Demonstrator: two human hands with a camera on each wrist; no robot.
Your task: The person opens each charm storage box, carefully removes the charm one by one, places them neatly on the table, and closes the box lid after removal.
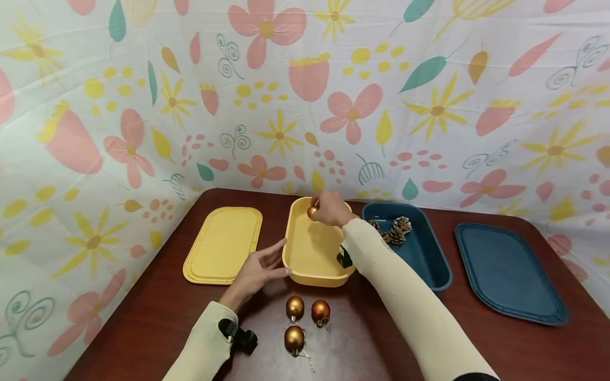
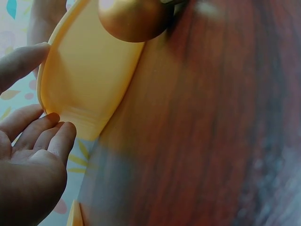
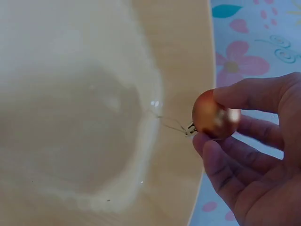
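My right hand (image 1: 331,209) pinches an orange-copper Christmas bauble (image 3: 214,115) between thumb and fingers, over the far end of the yellow tub (image 1: 312,251). From the bauble's metal cap a thin string loop trails toward the tub wall in the right wrist view. At the tub's near left corner, my left hand (image 1: 257,272) touches the outside with extended fingertips and thumb. Nearer to me on the table lie three more baubles: a gold one (image 1: 295,307), a copper one (image 1: 321,311) and another gold one (image 1: 294,338).
Left of the tub lies a flat yellow lid (image 1: 224,246). To its right stands a blue tub (image 1: 429,259) holding pine cones (image 1: 399,228), and beyond that lies a blue lid (image 1: 512,272). A flower-printed cloth (image 1: 352,106) hangs behind the dark wood table (image 1: 371,338).
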